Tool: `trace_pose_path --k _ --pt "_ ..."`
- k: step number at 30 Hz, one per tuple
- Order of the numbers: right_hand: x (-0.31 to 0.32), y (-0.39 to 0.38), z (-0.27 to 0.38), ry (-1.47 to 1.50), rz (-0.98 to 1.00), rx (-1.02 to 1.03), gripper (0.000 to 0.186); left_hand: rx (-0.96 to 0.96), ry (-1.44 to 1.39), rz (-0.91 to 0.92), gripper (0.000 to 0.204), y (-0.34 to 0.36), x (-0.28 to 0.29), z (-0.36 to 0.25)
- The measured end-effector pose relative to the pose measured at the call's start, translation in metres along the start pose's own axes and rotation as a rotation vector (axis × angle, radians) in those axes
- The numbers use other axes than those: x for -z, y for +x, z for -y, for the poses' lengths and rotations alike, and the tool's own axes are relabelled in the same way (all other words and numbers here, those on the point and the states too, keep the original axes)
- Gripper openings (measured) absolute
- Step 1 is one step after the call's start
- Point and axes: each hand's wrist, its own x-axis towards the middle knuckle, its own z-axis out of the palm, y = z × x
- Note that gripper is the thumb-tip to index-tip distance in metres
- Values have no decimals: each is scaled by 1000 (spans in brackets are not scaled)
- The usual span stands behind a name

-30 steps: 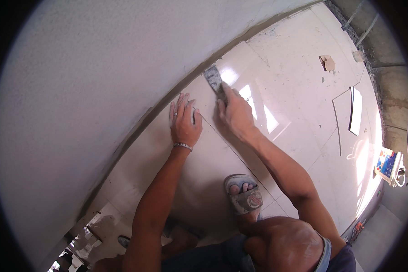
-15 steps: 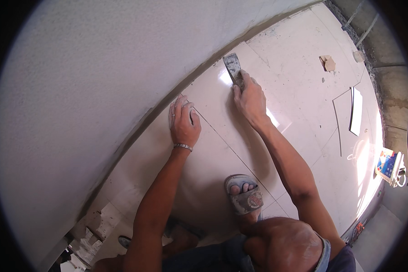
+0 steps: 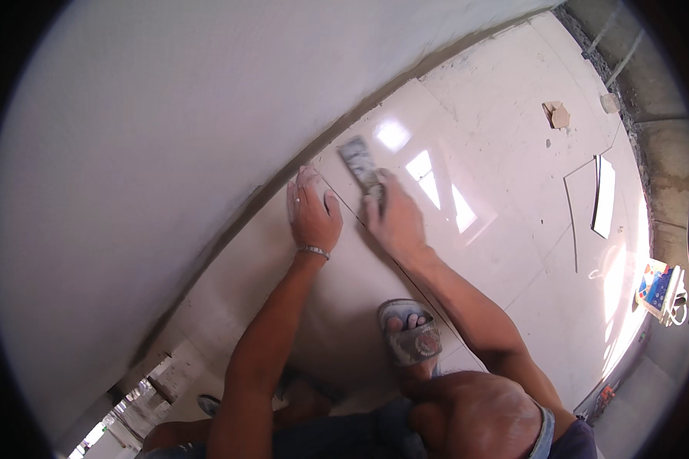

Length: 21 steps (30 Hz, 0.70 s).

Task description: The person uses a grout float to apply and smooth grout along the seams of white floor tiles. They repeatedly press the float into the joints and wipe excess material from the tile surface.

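Observation:
My right hand (image 3: pixel 396 220) is closed round the handle of a putty knife (image 3: pixel 354 157). Its wide blade, smeared with grey-white, points toward the wall just above the pale floor tiles (image 3: pixel 482 268); motion blurs hand and tool, so I cannot tell if the blade touches. My left hand (image 3: pixel 314 218) rests on a tile beside the joint line, fingers stretched toward the wall's foot and dusted white. A ring and a bracelet show on it. The putty knife lies a short way right of the left fingertips, across the joint.
A pale wall (image 3: pixel 168 115) meets the floor along a grey strip. My sandaled foot (image 3: pixel 409 329) stands beside the joint. Farther right are a torn brown cardboard piece (image 3: pixel 556 115), a white strip (image 3: pixel 603 197), and a colourful printed bag (image 3: pixel 658 287). Rough concrete (image 3: pixel 666 145) borders the far right.
My right hand has drawn the putty knife left and nearer to me, toward the left hand. Bright reflections now show on the tile where it was. The left hand stays in place.

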Motion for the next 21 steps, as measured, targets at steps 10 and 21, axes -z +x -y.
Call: trace_pose_path --k 10,21 --pt "151 -21 -181 144 -424 -290 46 618 143 133 101 78 -106 -154" --pt "169 -52 -202 514 -552 -488 32 -418 -84 365 60 131 -143 -206"
